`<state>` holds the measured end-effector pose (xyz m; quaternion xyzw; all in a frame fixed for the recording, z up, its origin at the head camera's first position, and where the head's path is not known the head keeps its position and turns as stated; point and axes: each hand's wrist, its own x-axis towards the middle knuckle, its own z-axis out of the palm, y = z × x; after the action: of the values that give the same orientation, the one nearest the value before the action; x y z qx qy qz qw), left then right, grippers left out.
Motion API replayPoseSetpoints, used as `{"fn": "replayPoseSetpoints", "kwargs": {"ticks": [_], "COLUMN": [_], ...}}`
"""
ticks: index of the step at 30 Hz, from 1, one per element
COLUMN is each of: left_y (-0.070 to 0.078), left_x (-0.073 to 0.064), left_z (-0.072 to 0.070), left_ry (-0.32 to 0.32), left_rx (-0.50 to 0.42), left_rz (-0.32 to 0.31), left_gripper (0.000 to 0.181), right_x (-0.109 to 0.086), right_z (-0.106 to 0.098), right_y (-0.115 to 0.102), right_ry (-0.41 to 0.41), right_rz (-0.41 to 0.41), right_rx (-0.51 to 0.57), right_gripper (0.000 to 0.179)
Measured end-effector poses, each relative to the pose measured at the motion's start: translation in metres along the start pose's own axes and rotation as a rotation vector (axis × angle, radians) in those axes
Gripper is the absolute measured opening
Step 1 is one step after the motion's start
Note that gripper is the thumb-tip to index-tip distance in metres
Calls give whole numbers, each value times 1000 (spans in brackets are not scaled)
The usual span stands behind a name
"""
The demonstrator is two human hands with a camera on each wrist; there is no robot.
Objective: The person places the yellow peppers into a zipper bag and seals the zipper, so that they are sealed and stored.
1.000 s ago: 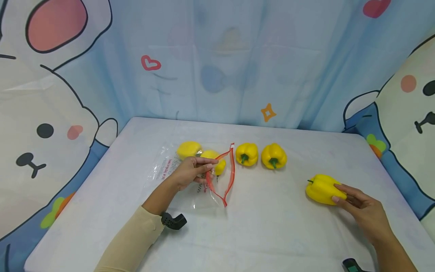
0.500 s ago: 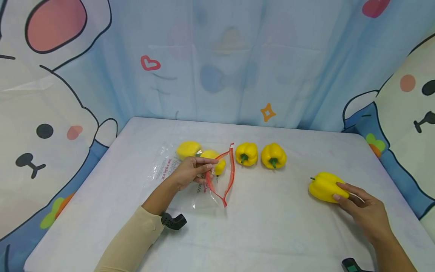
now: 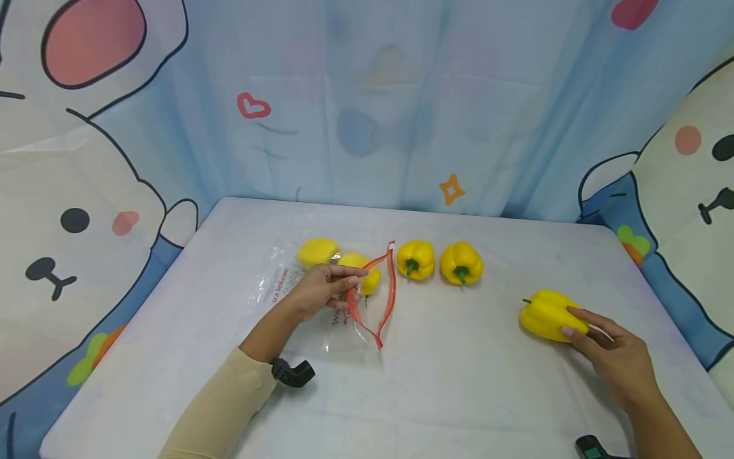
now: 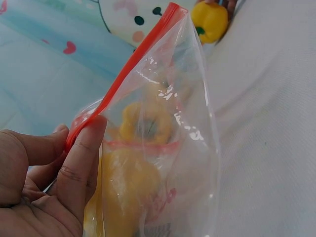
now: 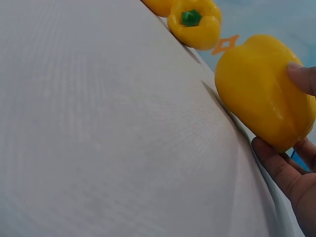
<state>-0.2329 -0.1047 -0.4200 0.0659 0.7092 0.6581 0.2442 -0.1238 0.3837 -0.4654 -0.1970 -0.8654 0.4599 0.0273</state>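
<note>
My left hand (image 3: 323, 290) pinches the red-edged mouth of a clear zip bag (image 3: 392, 290), which gapes toward the right. Two yellow things lie inside the bag: a rounded one (image 3: 318, 252) at the back and a bell pepper (image 3: 371, 280) partly hidden by my fingers. In the left wrist view the red zip strip (image 4: 133, 61) runs up from between thumb and fingers. On the right, my right hand (image 3: 616, 354) grips a yellow bell pepper (image 3: 550, 315) by its rounded end, stem pointing left. Thumb and fingertips press its sides in the right wrist view.
Two more yellow bell peppers, one (image 3: 416, 260) just right of the bag mouth and another (image 3: 462, 263) beside it, sit on the white-covered table (image 3: 459, 395). A blue cartoon curtain (image 3: 373, 127) hangs behind the table's back edge.
The right hand has shifted the bell pepper slightly to the right and back, then held it nearly still. The left hand and the bag stay in place.
</note>
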Motion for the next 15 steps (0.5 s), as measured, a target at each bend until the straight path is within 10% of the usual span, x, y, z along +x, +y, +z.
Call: {"fn": "replayPoseSetpoints", "kwargs": {"ticks": [15], "left_y": [1], "left_x": [0], "left_z": [0], "left_ry": [8], "left_rx": [4], "left_rz": [-10], "left_gripper": [30], "right_x": [-20], "right_z": [13], "right_y": [-28], "right_ry": [-36], "right_rz": [47], "right_rx": [26], "right_gripper": [61]}}
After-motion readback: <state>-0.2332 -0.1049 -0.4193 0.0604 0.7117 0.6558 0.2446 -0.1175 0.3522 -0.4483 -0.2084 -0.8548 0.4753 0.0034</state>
